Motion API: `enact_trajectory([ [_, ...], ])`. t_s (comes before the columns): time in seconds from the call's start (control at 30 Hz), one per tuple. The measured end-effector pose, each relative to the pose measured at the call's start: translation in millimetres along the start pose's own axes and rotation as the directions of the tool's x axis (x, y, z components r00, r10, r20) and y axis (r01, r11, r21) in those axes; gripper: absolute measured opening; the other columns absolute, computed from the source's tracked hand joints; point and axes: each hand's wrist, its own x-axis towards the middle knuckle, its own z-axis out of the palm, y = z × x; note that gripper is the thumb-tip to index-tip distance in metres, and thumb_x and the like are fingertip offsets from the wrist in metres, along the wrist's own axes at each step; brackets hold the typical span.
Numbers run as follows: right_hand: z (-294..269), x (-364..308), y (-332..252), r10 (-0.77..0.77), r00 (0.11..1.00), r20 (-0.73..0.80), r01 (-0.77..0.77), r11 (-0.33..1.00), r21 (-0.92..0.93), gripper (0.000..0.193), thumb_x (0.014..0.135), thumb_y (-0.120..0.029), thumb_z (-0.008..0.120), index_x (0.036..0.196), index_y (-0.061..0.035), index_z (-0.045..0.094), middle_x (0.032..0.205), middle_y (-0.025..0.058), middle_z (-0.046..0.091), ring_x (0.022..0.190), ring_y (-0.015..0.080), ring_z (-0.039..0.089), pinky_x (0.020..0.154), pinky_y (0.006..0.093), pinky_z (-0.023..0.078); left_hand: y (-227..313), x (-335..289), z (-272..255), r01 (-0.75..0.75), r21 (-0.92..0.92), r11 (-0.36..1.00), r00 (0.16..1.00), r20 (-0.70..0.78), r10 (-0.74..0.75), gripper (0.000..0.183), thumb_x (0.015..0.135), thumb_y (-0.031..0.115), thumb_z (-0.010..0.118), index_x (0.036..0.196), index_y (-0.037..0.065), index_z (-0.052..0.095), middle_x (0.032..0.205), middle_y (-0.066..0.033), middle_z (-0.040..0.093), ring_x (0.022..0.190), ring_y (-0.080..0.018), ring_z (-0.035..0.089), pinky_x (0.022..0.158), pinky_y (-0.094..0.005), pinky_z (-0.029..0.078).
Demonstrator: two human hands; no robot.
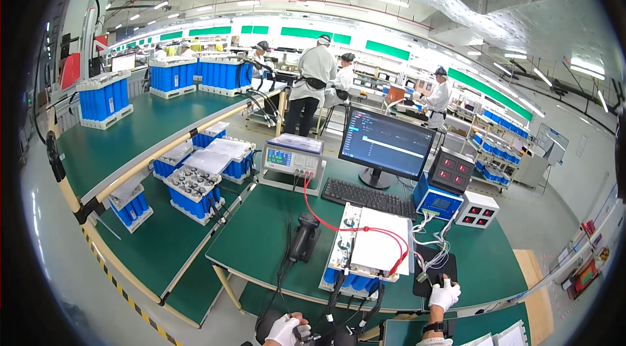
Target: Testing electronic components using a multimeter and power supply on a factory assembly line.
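My left hand [285, 330], in a white glove with bare fingertips, is low at the front edge of the bench. Its fingers curl around something dark beside black cables; I cannot make out what. My right hand [445, 295], gloved alike, lies closed at the near edge of a black mouse pad [421, 288], and what it holds, if anything, is hidden. White connector wires [438, 258] lie just beyond it. Between my hands stands a blue battery pack [354, 282] with a white sheet [379, 241] on top. Red leads [362, 229] cross the sheet, and black cables hang from its front.
A barcode scanner [304, 238] stands left of the pack. Behind are a bench meter [293, 158], keyboard [366, 196], monitor [386, 144], blue tester [437, 201] and display boxes [476, 209]. A two-level rack [130, 180] at left holds several battery packs. People stand farther off.
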Motion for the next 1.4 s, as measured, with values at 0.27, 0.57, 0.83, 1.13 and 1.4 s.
enact_trajectory([
  [0.27,-2.1,-1.3,-1.4,0.02,1.0,0.004,-0.02,1.0,0.008,0.04,0.065,-0.016,0.07,0.105,-0.0243,0.069,0.115,0.0143,0.052,0.101,0.0319,0.052,0.085,0.0384,0.046,-0.2,-3.1,7.3,-0.026,0.052,0.998,0.999,0.025,0.025,0.006,0.091,0.016,0.05,0.094,0.011,0.048,0.071,-0.0044,0.051,0.057,-0.0176,0.052,0.039,-0.032,0.04],
  [0.57,-2.5,-5.3,-4.2,-0.04,0.956,-0.29,0.043,0.999,0.003,0.049,0.068,-0.011,0.065,0.117,-0.0151,0.059,0.12,0.0187,0.045,0.11,0.0328,0.047,0.095,0.0403,0.039,-3.5,-2.4,6.4,-0.025,0.06,0.998,1.0,0.003,0.025,0.008,0.09,0.016,0.051,0.097,0.013,0.048,0.072,-0.0043,0.051,0.057,-0.0176,0.052,0.041,-0.0331,0.041],
  [0.83,-29.3,-114.9,-43.0,0.225,0.967,0.123,-0.181,0.261,0.948,0.014,0.086,0.0,0.048,0.1,-0.0029,0.05,0.094,0.0046,0.05,0.083,0.014,0.049,0.075,0.024,0.039,1.5,-0.9,-1.4,0.064,-0.005,0.998,0.997,0.033,-0.064,0.016,0.09,0.006,0.053,0.106,0.004,0.052,0.09,-0.0133,0.062,0.079,-0.0283,0.064,0.072,-0.0426,0.054],
  [1.13,-62.7,-298.4,-83.7,-0.492,0.065,0.868,-0.997,-0.073,0.033,0.022,0.089,-0.018,0.054,0.105,-0.0025,0.054,0.084,0.0105,0.059,0.066,0.02,0.056,0.058,0.0283,0.047,2.1,-9.5,16.0,0.025,0.092,0.995,0.999,0.033,-0.028,0.018,0.091,0.007,0.052,0.109,0.005,0.05,0.091,-0.0119,0.061,0.078,-0.025,0.063,0.07,-0.0391,0.053],
  [1.4,-64.0,-301.4,-89.3,-0.647,0.152,0.747,-0.94,0.137,0.311,0.015,0.094,-0.022,0.049,0.09,-0.0072,0.048,0.078,0.0134,0.062,0.059,0.0162,0.053,0.05,0.027,0.042,29.7,-15.1,14.6,-0.348,0.146,0.926,0.932,0.16,0.325,0.005,0.088,0.004,0.051,0.093,0.004,0.053,0.077,-0.0059,0.055,0.065,-0.0151,0.053,0.064,-0.0266,0.045],
])
